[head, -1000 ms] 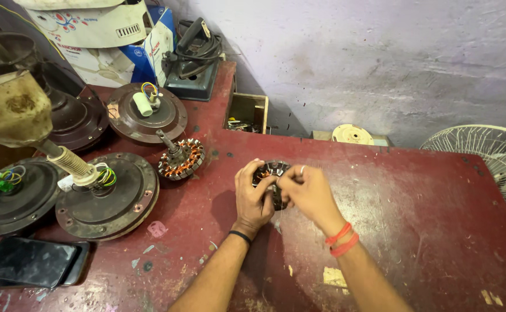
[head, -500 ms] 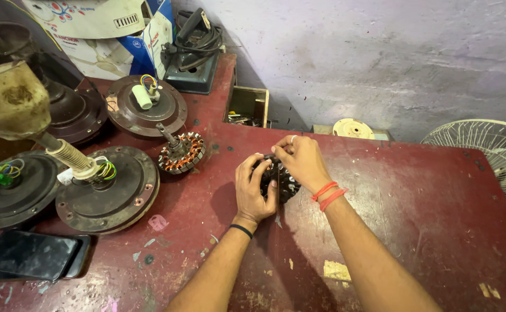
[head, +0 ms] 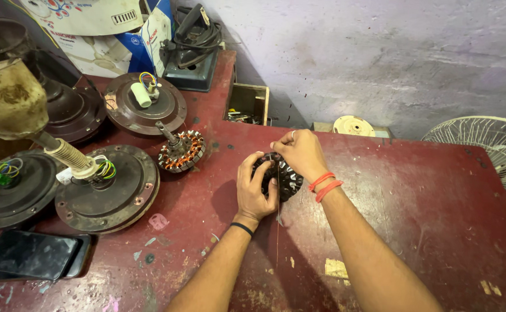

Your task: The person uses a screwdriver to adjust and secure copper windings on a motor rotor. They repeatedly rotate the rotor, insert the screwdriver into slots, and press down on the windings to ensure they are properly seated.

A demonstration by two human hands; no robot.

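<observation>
A dark round fan stator with slotted metal teeth (head: 286, 178) rests on the red worktable (head: 414, 196) at its middle. My left hand (head: 254, 188) grips the stator's left side with the fingers curled around its rim. Over the stator's top edge my right hand (head: 300, 153) pinches with fingertips together, and a thin wire (head: 277, 225) runs from there down toward me. Orange bands circle my right wrist and a black band my left.
A copper-wound stator on a shaft (head: 180, 150) lies to the left. Several round fan motor housings (head: 108, 188) crowd the table's left side. A black phone (head: 30, 254) lies front left. A wire fan guard (head: 487, 144) stands at the right edge, a small open box (head: 250, 104) at the back.
My right hand has shifted from the stator's right side to its top edge, fingers now pinched there. The left hand keeps its grip and the stator stays in place.
</observation>
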